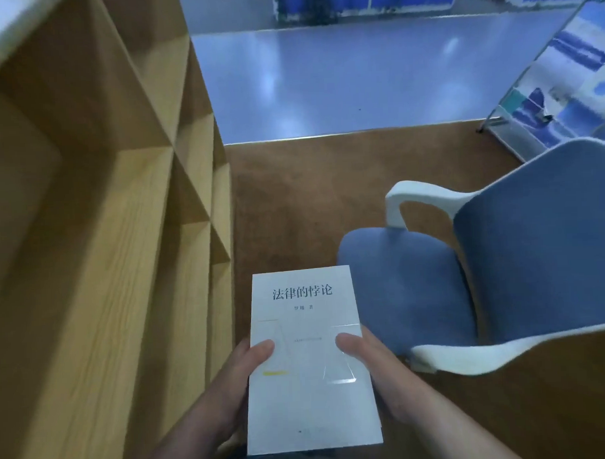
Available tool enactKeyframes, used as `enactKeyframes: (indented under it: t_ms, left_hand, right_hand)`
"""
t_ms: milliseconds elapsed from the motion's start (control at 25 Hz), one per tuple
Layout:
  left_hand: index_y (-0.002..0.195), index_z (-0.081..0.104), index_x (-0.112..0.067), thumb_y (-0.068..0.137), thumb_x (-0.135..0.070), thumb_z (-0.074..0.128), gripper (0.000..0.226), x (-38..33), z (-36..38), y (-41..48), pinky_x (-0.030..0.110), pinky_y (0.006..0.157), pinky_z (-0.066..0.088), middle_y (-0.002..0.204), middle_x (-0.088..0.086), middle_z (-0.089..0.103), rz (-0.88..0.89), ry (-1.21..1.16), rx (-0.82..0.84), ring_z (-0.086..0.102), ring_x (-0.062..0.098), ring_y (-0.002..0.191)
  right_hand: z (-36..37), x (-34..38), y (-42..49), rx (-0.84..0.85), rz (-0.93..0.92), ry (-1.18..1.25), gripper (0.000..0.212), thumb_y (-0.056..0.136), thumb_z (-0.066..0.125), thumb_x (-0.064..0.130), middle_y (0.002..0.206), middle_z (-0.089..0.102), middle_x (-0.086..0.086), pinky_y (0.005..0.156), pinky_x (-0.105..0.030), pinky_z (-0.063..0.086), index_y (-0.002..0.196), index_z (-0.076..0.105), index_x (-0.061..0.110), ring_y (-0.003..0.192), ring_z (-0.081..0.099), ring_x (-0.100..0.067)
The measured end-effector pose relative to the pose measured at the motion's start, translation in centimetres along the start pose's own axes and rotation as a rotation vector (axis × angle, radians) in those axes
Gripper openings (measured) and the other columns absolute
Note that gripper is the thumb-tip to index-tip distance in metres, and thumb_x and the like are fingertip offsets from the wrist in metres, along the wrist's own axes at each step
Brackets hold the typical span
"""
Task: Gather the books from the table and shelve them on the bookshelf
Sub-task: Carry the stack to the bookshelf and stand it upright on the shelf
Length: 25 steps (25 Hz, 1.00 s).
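A white book (pixel 308 394) with dark printed characters on its cover lies flat, face up, low in the middle of the head view. My left hand (pixel 236 382) grips its left edge with the thumb on the cover. My right hand (pixel 374 364) grips its right edge the same way. The wooden bookshelf (pixel 99 236) fills the left side, its open compartments showing no books. The book is to the right of the shelf's front edge, not touching it. No table is in view.
A blue padded chair (pixel 501 256) with white armrests stands close on the right. Brown carpet (pixel 310 194) runs ahead, meeting a shiny pale floor (pixel 357 79) farther on. A metal rack (pixel 563 76) with blue and white items stands at the far right.
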<state>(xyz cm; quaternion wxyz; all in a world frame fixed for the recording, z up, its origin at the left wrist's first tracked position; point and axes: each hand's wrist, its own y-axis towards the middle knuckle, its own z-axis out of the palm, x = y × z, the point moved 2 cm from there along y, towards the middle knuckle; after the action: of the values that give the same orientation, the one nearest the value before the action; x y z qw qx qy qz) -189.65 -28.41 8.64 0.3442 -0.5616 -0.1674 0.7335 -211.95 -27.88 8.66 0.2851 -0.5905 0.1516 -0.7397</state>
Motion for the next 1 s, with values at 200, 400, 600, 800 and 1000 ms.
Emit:
enactKeyframes:
  t_ms: [200,400,600,800,1000]
  left_hand:
    - [0.132,0.062,-0.013,0.081,-0.041,0.061,0.058,-7.1,-4.2,2.2,0.057,0.101,0.049,0.124,0.016,0.071,0.153,-0.083,-0.183,0.068,0.04,0.112]
    - [0.113,0.072,-0.013,0.09,-0.024,0.054,0.032,-11.1,-6.7,1.9,0.039,0.077,0.058,0.108,0.013,0.078,0.264,-0.25,-0.373,0.076,0.029,0.092]
    - [0.1,0.072,-0.009,0.092,-0.013,0.058,0.017,-13.3,-9.3,4.0,0.036,0.066,0.055,0.082,0.008,0.08,0.39,-0.482,-0.65,0.077,0.022,0.069]
    - [0.108,0.067,-0.017,0.068,-0.021,0.09,0.046,-17.2,-12.0,8.2,0.029,0.072,0.055,0.096,0.002,0.079,0.58,-0.637,-0.892,0.072,0.032,0.1]
    - [0.122,0.064,-0.004,0.081,0.0,0.068,0.041,-20.5,-10.7,12.3,0.031,0.05,0.059,0.088,0.014,0.08,0.618,-0.944,-1.02,0.078,0.028,0.074]
  right_hand:
    - [3.7,8.0,8.6,0.177,0.051,-0.123,0.042,0.094,0.059,0.034,0.126,0.073,0.005,0.086,-0.03,0.06,0.135,0.056,0.029,0.11,0.072,-0.014]
    - [8.3,13.5,14.8,0.404,0.091,-0.224,0.055,0.084,0.058,0.034,0.124,0.074,0.001,0.078,-0.026,0.06,0.138,0.054,0.022,0.11,0.072,-0.018]
    - [12.5,17.2,23.4,0.587,0.14,-0.418,0.058,0.083,0.059,0.033,0.13,0.071,-0.003,0.103,-0.048,0.051,0.14,0.053,0.022,0.119,0.068,-0.027]
    - [16.6,21.9,33.2,0.789,0.211,-0.57,0.07,0.076,0.072,0.032,0.13,0.07,-0.012,0.103,-0.054,0.051,0.142,0.051,0.019,0.117,0.068,-0.035]
    - [20.7,25.7,40.2,1.085,0.343,-0.636,0.066,0.076,0.075,0.027,0.127,0.071,-0.016,0.097,-0.053,0.055,0.138,0.053,0.017,0.115,0.069,-0.039]
